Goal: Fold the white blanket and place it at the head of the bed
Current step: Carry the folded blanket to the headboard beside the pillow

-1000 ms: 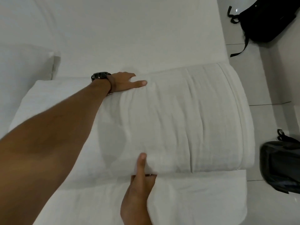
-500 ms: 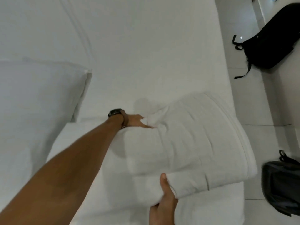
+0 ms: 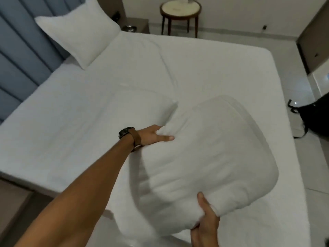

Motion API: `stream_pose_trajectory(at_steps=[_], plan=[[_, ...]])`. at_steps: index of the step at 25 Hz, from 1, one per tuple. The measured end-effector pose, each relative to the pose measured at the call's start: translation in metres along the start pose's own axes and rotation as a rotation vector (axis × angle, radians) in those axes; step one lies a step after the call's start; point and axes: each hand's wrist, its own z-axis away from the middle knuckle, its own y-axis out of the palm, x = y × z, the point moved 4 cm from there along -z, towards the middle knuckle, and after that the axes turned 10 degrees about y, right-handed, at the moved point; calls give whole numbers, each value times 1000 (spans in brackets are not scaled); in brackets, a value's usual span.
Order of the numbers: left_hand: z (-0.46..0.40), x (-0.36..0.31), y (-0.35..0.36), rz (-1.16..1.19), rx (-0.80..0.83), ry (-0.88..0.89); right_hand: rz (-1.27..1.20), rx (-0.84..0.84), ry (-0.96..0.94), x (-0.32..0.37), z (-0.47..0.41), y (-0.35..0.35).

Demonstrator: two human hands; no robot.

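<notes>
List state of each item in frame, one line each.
white blanket: folded into a thick bundle, gripped at two edges
left hand: grasping blanket's far edge
right hand: grasping near edge, thumb on top
pillow: leaning against the headboard
second pillow: lying flat, beside blanket
backpack: on floor beside bed

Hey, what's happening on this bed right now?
A person is carrying a folded white blanket over the bed with both bare hands. The left hand, with a watch on its wrist, grips the far edge of the bundle, and the right hand holds the near corner from below. The folding looks done; the bundle is not yet at the head of the bed, where a white pillow leans against the blue headboard.
</notes>
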Motion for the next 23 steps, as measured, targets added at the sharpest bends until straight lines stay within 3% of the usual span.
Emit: stream_pose_trajectory(at_steps=[2,5,11,17,23], plan=[[72,1,-39,32,-110,19,-41,81,-118,-19,64,43],[194,20,-93,52,-212,74,7,247,-147,-66,145,93],[353,67,-197,5,-436,113,115,487,32,-159,250,184],[450,157,-315,-38,-638,-23,321,687,239,-257,280,301],[506,251,-412,81,-793,-143,477,707,296,-344,246,427]])
